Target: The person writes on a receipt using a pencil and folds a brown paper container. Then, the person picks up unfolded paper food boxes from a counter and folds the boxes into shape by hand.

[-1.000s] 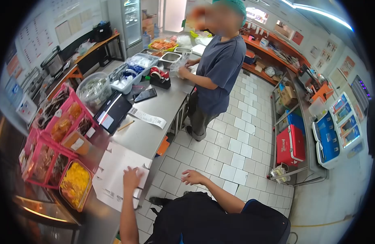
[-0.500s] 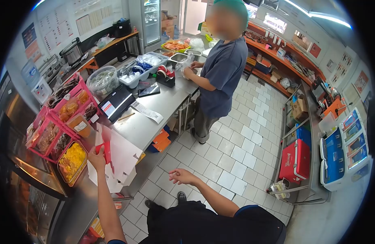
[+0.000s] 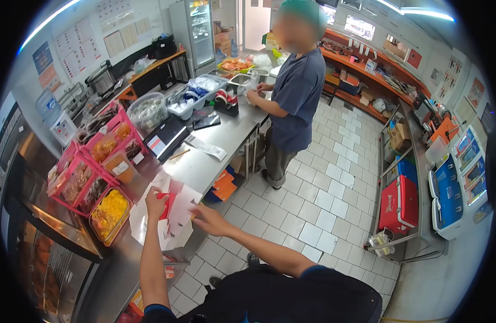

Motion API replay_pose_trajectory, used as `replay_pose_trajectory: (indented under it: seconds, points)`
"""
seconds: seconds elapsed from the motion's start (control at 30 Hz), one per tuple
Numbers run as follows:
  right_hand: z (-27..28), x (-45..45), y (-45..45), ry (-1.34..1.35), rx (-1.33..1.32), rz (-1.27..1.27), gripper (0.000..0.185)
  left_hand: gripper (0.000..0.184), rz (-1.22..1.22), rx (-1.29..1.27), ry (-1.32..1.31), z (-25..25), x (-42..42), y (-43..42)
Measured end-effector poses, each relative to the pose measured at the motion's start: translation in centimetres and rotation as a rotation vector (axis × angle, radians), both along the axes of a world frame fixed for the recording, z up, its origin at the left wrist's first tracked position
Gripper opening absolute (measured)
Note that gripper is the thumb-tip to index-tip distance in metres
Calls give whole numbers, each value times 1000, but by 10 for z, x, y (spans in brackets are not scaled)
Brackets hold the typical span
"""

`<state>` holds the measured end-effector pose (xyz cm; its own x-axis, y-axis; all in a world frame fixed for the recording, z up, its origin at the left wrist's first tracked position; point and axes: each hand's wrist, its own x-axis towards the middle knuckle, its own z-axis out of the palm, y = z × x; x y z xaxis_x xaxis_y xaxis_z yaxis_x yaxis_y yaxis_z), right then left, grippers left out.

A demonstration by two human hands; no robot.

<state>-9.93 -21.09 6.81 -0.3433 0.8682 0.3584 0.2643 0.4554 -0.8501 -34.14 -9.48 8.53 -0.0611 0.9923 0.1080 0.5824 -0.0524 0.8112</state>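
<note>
- Resting partly folded on the steel counter (image 3: 194, 169), beside the tray of yellow food (image 3: 109, 210): a white carton (image 3: 142, 223).
- Pinched in the left hand (image 3: 157, 202) by its red panel (image 3: 165, 209).
- Blurred at the right edge, the right hand (image 3: 210, 220); cannot tell whether closed or touching.
- Likely light, stiff yet creasable; best held by panel edges.
- Pointing lengthwise away from the body, on the red panel; overall long axis unclear.
</note>
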Motion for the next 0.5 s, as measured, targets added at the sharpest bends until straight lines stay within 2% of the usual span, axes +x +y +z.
replay_pose_trajectory:
  seconds: [0.03,0.1,0.13,0.17,0.2,0.23,0.3,0.33,0.4,0.43,0.5]
  points:
    - [7,-28,15,-52,233,-12,38,21,18,-65,-12,-10,-1,1]
    - [-10,-69,41,-247,125,-8,45,21,-241,438,353,-15,-5,-7]
    - [-28,-79,53,-296,85,1,57,21,52,272,256,-27,0,-8]
    - [-80,-92,74,-575,94,-28,64,21,103,262,135,-27,-3,-10]
    - [-92,-95,70,-572,145,-139,58,23,143,304,37,-40,-14,-6]
    - [-52,-85,53,-494,-211,-129,47,23,220,376,170,-19,-13,-16]
    - [-67,-72,51,-833,-12,-61,45,18,308,508,-55,-13,-22,-12]
    - [-70,-70,51,-836,-9,-32,45,18,335,499,-49,9,-19,-29]
    - [-73,-69,52,-831,21,-58,48,13,497,568,-32,93,-6,-65]
    - [-67,-70,56,-829,29,-46,48,13,510,572,-28,112,-9,-79]
    - [-30,-72,57,-257,-235,-76,52,8,458,831,371,132,-14,-121]
